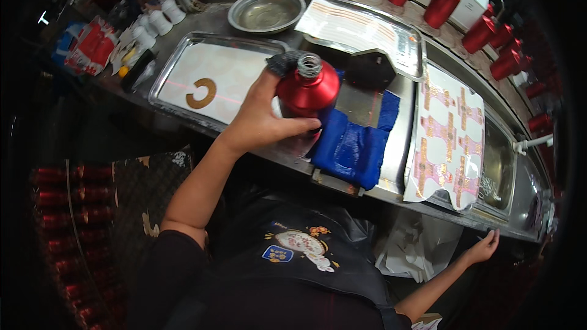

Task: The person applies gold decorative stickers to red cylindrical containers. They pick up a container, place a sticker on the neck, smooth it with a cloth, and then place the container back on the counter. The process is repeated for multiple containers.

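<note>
My left hand (260, 113) is wrapped round a shiny red bottle (309, 93) with a bare clear threaded neck, held upright over the front of the metal counter. Dark knitted material covers the fingertips behind the bottle. Just right of it lies a blue cloth-covered rest (351, 146), with a dark angular block (370, 68) beyond. Far to the right and low, my right hand (486, 247) is by the counter's front edge, its fingers drawn together; whatever they hold, if anything, is too small to tell. On the white sheet in the left tray (160, 88) lies a golden-brown open ring (200, 93).
A metal bowl (266, 12) and a tray with a striped sheet (354, 27) stand at the back. Printed label sheets (449, 140) lie beside a sink basin (498, 171). Red bottles (441, 6) line the far belt, near a white jug (468, 0). Stacked red bottles (92, 217) stand lower left.
</note>
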Motion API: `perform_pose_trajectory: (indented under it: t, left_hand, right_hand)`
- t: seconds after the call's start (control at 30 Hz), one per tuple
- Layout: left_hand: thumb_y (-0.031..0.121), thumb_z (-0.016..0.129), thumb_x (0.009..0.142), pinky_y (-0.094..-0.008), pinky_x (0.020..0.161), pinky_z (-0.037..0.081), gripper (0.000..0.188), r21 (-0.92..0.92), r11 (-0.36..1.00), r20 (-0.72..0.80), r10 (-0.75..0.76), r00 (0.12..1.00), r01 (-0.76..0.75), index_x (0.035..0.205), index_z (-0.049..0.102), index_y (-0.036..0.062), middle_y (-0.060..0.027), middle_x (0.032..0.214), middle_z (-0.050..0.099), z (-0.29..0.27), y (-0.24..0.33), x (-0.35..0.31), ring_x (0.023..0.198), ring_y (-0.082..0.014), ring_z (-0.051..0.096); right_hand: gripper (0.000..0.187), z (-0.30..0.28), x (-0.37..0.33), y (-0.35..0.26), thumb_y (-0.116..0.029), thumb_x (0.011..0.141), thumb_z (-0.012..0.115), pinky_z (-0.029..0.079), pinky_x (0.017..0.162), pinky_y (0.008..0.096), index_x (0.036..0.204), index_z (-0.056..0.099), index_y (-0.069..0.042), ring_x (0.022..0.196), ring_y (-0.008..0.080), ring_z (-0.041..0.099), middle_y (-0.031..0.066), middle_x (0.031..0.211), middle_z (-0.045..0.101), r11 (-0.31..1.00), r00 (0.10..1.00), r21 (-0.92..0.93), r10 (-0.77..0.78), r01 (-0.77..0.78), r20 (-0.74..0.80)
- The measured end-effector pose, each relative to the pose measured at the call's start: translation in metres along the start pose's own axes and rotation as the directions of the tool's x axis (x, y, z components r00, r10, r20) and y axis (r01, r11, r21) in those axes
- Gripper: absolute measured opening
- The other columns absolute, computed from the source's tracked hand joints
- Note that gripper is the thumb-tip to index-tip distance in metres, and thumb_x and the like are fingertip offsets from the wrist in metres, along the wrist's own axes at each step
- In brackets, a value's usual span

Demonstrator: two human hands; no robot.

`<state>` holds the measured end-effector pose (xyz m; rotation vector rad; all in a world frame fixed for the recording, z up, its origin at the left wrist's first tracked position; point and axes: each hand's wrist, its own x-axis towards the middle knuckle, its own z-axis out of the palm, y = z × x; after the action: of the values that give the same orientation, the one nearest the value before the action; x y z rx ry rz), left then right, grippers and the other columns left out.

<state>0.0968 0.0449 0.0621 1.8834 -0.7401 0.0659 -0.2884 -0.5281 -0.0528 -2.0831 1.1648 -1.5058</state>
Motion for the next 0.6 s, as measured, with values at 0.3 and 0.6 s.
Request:
perform_pose_trajectory:
  t: [0.3, 0.6]
  left_hand:
    - [0.026, 0.089, 0.068, -0.0446, 0.113, 0.038, 0.094, -0.031, 0.989, 0.060, 0.144, 0.988, -0.143, 0.147, 0.040, 0.0106, -0.0188, 0.146, 0.043, -0.008, -0.014, 0.017, 0.137, -0.0369, 0.043]
    - [0.005, 0.077, 0.079, -0.0361, 0.076, 0.056, 0.043, 0.091, 0.787, -0.359, -0.546, 0.757, 0.611, 0.116, 0.057, -0.0006, -0.0136, 0.110, 0.064, -0.115, -0.071, -0.050, 0.085, -0.0264, 0.068]
  right_hand:
    - [0.027, 0.136, -0.101, -0.320, 0.002, 0.097, 0.058, 0.050, 0.085, 0.0226, 0.123, 0.065, 0.004, 0.093, 0.0111, 0.064, 0.0081, 0.106, 0.068, 0.788, 0.731, 0.616, -0.406, -0.025, 0.549]
    - [0.026, 0.134, -0.143, -0.375, 0.003, 0.094, 0.060, 0.045, 0.069, 0.0189, 0.120, 0.066, 0.005, 0.078, 0.0081, 0.058, 0.0083, 0.098, 0.068, 0.797, 0.573, 0.604, -0.494, -0.004, 0.654]
